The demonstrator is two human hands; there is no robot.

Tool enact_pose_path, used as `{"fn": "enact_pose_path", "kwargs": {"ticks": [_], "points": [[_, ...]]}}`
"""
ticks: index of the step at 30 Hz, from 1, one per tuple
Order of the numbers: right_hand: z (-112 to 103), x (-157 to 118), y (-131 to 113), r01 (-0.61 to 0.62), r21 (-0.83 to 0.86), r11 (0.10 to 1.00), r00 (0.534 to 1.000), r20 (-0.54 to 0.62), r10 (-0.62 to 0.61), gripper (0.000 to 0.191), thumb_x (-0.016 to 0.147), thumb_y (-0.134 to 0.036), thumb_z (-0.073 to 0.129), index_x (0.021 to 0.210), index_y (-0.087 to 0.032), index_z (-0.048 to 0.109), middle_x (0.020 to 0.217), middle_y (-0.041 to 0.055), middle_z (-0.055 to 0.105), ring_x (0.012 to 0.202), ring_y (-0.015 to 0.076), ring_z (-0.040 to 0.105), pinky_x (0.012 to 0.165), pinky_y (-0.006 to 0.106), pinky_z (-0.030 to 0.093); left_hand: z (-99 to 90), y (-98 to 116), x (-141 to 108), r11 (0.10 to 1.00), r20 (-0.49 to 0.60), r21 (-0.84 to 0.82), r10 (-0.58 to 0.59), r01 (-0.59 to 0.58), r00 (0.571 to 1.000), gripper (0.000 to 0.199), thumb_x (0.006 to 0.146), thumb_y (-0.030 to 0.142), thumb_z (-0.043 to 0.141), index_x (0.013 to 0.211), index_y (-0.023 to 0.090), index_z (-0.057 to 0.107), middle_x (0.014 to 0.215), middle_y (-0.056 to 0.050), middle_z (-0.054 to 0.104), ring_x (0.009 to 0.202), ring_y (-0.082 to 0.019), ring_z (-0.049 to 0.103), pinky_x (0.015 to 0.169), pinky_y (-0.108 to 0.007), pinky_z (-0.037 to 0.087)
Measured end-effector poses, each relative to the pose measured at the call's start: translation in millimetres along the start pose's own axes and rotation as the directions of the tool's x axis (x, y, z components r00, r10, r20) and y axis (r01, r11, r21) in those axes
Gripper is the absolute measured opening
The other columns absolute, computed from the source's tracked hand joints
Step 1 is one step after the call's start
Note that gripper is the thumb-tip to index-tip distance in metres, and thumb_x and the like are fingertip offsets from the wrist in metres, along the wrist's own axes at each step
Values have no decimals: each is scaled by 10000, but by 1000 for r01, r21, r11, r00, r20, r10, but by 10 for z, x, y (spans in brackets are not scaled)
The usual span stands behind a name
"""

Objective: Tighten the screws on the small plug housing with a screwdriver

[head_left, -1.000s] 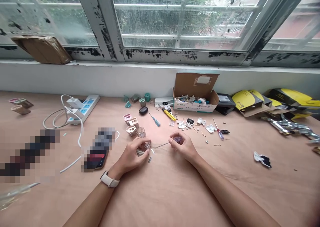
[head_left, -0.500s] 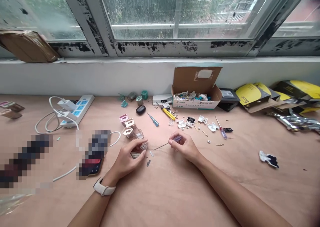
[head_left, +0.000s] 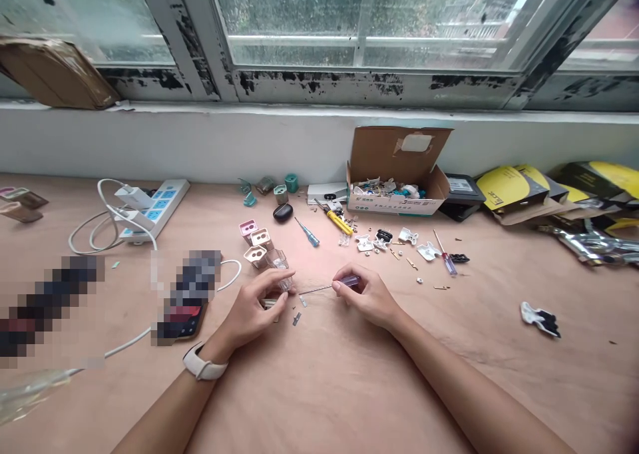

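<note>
My left hand (head_left: 254, 307) is curled on the table, with thumb and forefinger around a clear plastic container (head_left: 286, 283). A pale piece (head_left: 270, 303) shows partly under its palm; the rest is hidden. In my right hand (head_left: 367, 296) is a screwdriver (head_left: 351, 280) with a purple see-through handle, its thin shaft pointing left. The tip lies close to the clear container. Just below it are a small metal blade (head_left: 297, 319) and another small strip (head_left: 303, 301). Beyond my left hand stand pink and beige two-hole pencil sharpeners (head_left: 256, 255).
An open cardboard box (head_left: 394, 204) full of parts stands at the back. Before it lie a yellow cutter (head_left: 340, 222), a blue screwdriver (head_left: 308, 233), another screwdriver (head_left: 445, 255) and several white parts (head_left: 428, 251). At left are a power strip (head_left: 162, 204) and a phone (head_left: 187, 307) with cables.
The view has shifted slightly, moving the scene. The screwdriver and my right hand have come a little closer to my left hand, which keeps nearly the same pose.
</note>
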State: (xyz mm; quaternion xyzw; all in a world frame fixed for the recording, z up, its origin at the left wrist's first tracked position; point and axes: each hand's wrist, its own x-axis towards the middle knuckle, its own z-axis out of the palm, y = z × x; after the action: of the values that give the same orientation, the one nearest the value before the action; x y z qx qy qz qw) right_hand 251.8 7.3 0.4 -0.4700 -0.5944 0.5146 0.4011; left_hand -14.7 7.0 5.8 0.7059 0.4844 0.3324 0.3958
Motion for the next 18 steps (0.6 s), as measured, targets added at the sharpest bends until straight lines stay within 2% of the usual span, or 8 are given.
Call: {"fn": "enact_pose_path", "kwargs": {"ticks": [4,7,9,13,18], "points": [[-2,13,1,-4,-8,1000,1000,16,4,232,878,-409,709,857,-180,672,747,21,651,612,144,599,547,259,475,-6,14,-3,986,11,-150,-73,74,997,366,931,329,613,1257,169,661,1159,-111,707,915,-164,731,854,-290,644],[5,15,5,2,-12,1000,1000,11,-2,249,880,-425,709,853,-179,672,755,29,656,612,149,603,542,260,481,-18,26,5,969,13,-199,-144,143,990,392,915,357,644,1249,154,659,1095,-108,729,920,-178,737,877,-310,646],[10,12,5,0,-17,1000,1000,5,0,254,882,-430,704,849,-181,668,743,29,652,609,151,604,535,260,479,-29,34,16,956,26,-225,-184,186,982,424,902,387,665,1254,151,654,1129,-118,734,930,-188,742,898,-326,648],[13,6,4,4,-42,999,1000,0,-4,247,886,-428,692,844,-186,664,726,25,642,608,153,603,522,254,474,-44,45,41,941,41,-261,-213,216,976,453,880,431,697,1241,161,652,1226,-131,718,956,-197,744,928,-348,645],[18,1,10,9,-66,998,1000,4,-9,235,894,-418,682,842,-190,659,723,22,636,603,151,595,518,254,468,-25,18,48,932,48,-268,-239,243,970,415,890,447,681,1194,164,661,1172,-118,733,913,-184,740,892,-347,647]]}}
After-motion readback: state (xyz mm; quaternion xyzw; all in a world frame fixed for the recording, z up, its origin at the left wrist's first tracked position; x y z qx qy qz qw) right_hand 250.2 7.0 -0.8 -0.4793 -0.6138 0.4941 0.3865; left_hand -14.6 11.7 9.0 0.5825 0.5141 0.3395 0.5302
